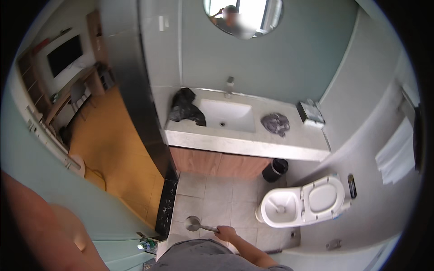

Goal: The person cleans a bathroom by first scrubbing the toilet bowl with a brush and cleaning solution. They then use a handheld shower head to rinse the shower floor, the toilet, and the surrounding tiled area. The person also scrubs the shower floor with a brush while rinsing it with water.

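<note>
Held low before my body, my right hand grips the straight handle of a round-headed metal utensil. I cannot tell whether this is a ladle or something similar. Its head hangs over the pale floor tiles, left of the toilet, whose lid is raised. My left hand is out of direct view; only my raised left arm fills the lower left edge. In the round mirror, a reflected hand is lifted beside a head.
A white sink is set in the counter. Black plastic, a crumpled grey bundle and a tissue box lie around it. Below stands a black bin. A bottle is at lower left, near the doorway.
</note>
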Demonstrator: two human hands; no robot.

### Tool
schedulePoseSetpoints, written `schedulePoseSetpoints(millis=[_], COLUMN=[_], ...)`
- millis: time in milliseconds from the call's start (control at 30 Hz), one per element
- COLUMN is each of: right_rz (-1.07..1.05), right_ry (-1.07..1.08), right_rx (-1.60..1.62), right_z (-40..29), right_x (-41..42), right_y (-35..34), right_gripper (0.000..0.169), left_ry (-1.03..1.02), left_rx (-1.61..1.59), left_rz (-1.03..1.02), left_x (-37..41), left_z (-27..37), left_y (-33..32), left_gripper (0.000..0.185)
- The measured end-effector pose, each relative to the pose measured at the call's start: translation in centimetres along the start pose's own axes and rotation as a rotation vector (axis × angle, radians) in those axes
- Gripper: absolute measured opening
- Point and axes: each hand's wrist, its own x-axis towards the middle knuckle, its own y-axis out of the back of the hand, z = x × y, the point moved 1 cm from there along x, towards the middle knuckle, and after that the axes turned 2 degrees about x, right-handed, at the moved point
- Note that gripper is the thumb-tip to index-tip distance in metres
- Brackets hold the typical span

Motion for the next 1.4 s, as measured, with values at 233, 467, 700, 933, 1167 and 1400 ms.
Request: schedulePoseSetpoints(millis=[233,467,700,933,1167,1400], right_rz=[0.066,0.175,0.301,0.307,0.142,0.251], right_ry=[-0.24,-0.241,-0.293,-0.313,-0.526,-0.647], right_rx=[-0.009,0.027,0.138,0.102,0.082,-0.011], right_z=[3.7,4.9,8.4,12.6,15.8,16.4], right_x=[1.2,1.2,4.1,6.5,7.0,9.8], right_y=[-3.7,-1.9,0.1,4.0,1.4,-7.0], right_gripper=[0.02,0.016,0.014,0.014,0.016,0.009], left_ry=[0.713,1.853,1.776,1.531,0.719,-0.229], left_rx=[0.231,-0.076,-0.082,-0.122,-0.395,-0.406], left_rz=[-0.198,-1.274,-1.449,-1.577,-1.796,-1.216], left_x=[-18.4,-44.4,-45.5,-43.6,-39.4,-24.2], left_z=[-1.5,7.1,3.4,-6.1,-16.5,-25.8], left_y=[-4.5,-5.4,-7.7,-13.1,-25.1,-55.0], left_gripper=[0.048,0.044,0.044,0.046,0.047,0.057])
